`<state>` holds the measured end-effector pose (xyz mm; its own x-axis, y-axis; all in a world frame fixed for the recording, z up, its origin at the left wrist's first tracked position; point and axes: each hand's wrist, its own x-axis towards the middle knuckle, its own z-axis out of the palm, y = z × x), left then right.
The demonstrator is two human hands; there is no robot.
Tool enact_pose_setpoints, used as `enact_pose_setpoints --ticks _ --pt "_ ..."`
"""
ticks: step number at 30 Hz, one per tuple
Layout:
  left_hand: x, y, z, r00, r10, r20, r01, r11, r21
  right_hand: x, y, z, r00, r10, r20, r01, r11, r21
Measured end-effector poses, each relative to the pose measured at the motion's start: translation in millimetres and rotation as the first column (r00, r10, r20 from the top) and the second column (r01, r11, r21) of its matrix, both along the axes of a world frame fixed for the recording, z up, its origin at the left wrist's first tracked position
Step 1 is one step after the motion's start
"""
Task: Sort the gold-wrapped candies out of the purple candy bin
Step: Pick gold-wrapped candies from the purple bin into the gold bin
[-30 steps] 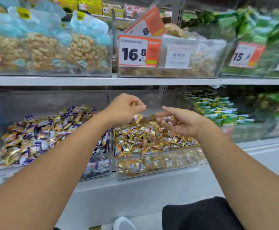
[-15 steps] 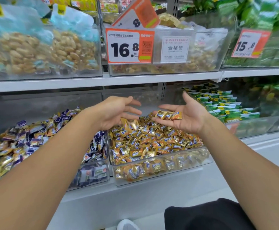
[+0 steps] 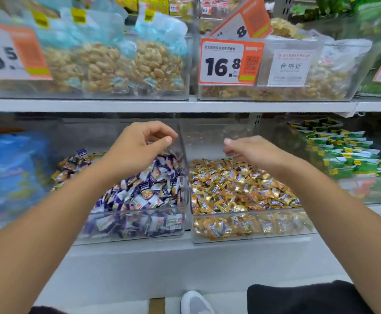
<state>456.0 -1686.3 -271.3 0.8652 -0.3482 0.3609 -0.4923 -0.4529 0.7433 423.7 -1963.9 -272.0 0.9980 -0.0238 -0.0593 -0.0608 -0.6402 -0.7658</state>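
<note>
Head camera looks down on two bare forearms reaching over clear, hard-walled plastic bins on a white shelf. Left hand [image 3: 139, 141] hovers above the purple candy bin [image 3: 139, 230], fingers loosely curled downward with the thumb tip near the forefinger; nothing shows between them. Beneath that hand lies a heap of small crinkly pillow-shaped purple and white wrappers [image 3: 148, 189], and farther to its left, at the back of the same heap, a few gold-wrapped candies [image 3: 65, 168] sit mixed in. Right hand [image 3: 250, 149] hangs palm down, fingers relaxed and slightly bent, holding nothing, above the neighbouring gold candy bin [image 3: 253, 232], which is filled with shiny, crumpled gold foil pieces. A transparent divider wall stands upright between the two hands. Beyond the right hand, green glossy packets [image 3: 343, 150] slope in another bin. Above both hands, bagged peanuts [image 3: 107, 66] fill a clear box beside an orange price tag [image 3: 230, 62].
</note>
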Motion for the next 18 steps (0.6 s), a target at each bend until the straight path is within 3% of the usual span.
enact_pose_setpoints --ticks 2,4,5,7,10,16,18 --pt "6 48 -8 0.988 0.152 0.032 -0.155 0.978 0.138 -9 44 15 0.935 0.213 0.285 -0.116 0.939 -0.323" --pt "9 98 -19 0.958 0.283 0.053 -0.285 0.903 0.32 -20 98 27 0.783 0.418 0.46 -0.233 0.883 -0.406" --pt "7 120 -23 0.943 0.327 0.059 -0.323 0.861 0.392 -24 125 30 0.728 0.498 0.471 -0.314 0.853 -0.417" --pt "2 148 -32 0.933 0.36 0.027 -0.331 0.825 0.459 -19 170 26 0.693 0.618 0.371 -0.41 0.761 -0.503" --pt "-7 170 -39 0.935 0.355 -0.026 -0.287 0.796 0.534 9 217 8 0.74 0.642 0.2 -0.376 0.642 -0.668" --pt "-20 205 -50 0.922 0.383 -0.05 -0.292 0.776 0.559 53 275 -25 0.819 0.573 0.036 -0.341 0.536 -0.772" --pt "-19 209 -58 0.921 0.388 -0.041 -0.315 0.802 0.508 65 284 -29 0.815 0.58 0.018 -0.376 0.551 -0.745"
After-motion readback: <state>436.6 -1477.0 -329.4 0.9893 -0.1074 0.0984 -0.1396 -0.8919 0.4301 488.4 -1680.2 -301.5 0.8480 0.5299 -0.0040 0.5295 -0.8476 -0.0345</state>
